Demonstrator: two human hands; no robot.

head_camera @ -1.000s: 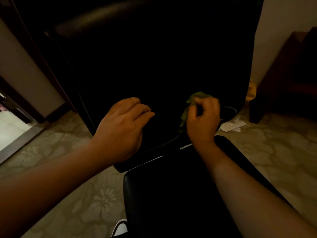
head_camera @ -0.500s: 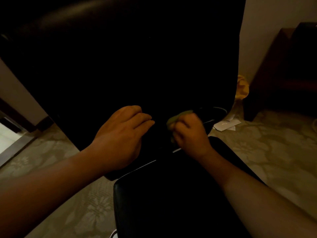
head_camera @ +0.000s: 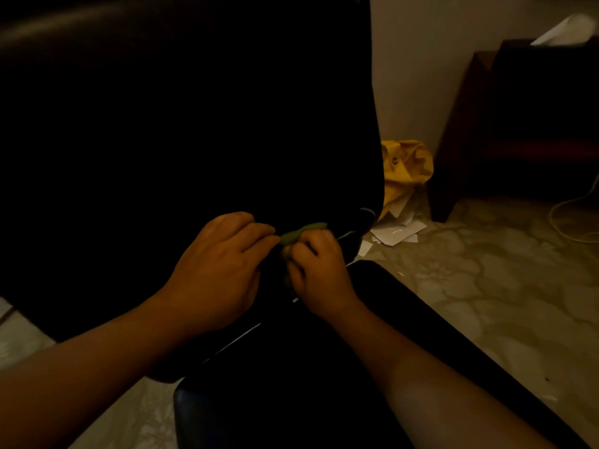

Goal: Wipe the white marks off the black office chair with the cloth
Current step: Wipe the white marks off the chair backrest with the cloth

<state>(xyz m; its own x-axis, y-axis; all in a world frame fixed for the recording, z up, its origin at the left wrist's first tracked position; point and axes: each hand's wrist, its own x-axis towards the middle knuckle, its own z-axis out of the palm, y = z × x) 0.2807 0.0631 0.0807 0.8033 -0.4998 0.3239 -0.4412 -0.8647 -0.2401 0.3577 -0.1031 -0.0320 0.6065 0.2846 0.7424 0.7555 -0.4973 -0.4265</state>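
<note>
While the right hand [head_camera: 319, 270] grips the bunched green cloth [head_camera: 303, 232] against the lower edge of the black office chair [head_camera: 194, 124] backrest, the left hand [head_camera: 220, 270] rests just beside it, fingers loosely curled and holding nothing. White marks [head_camera: 348, 235] show as thin streaks just right of the cloth, toward the backrest's lower right corner, so the right hand is nearer.

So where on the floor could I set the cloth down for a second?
Bare floor lies right of the seat, before the dark cabinet. Crowded near the yellow bag and papers; a cord loops at the far right.
</note>
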